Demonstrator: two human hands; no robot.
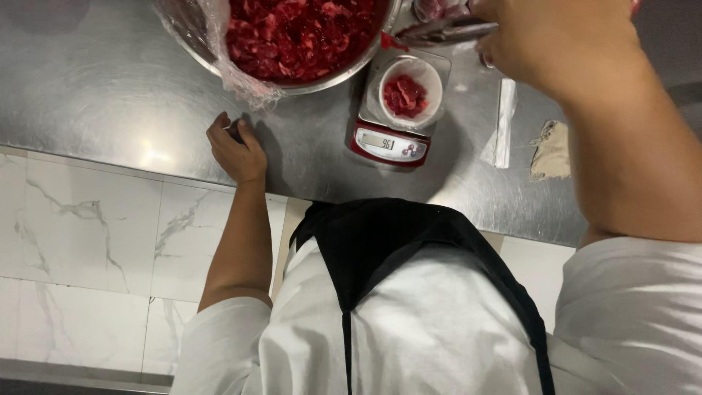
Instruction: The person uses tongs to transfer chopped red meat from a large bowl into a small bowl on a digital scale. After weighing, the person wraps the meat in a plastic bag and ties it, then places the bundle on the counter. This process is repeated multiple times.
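My left hand [238, 150] rests on the steel table [102, 95] near its front edge, fingers curled in, just below a large metal bowl [344, 72] lined with clear plastic and full of raw red meat slices [292, 33]. My right hand [556, 40] is raised at the top right, closed on a clear plastic bag [439, 18] with some meat in it, above and right of a small red kitchen scale [389, 145]. On the scale stands a white bowl [431, 77] holding a small portion of meat [404, 95].
A flat clear plastic bag [502, 124] and a beige crumpled scrap [550, 150] lie on the table right of the scale. White marble-patterned tiles [88, 241] show below the table edge. My white shirt and black apron [380, 249] fill the lower frame.
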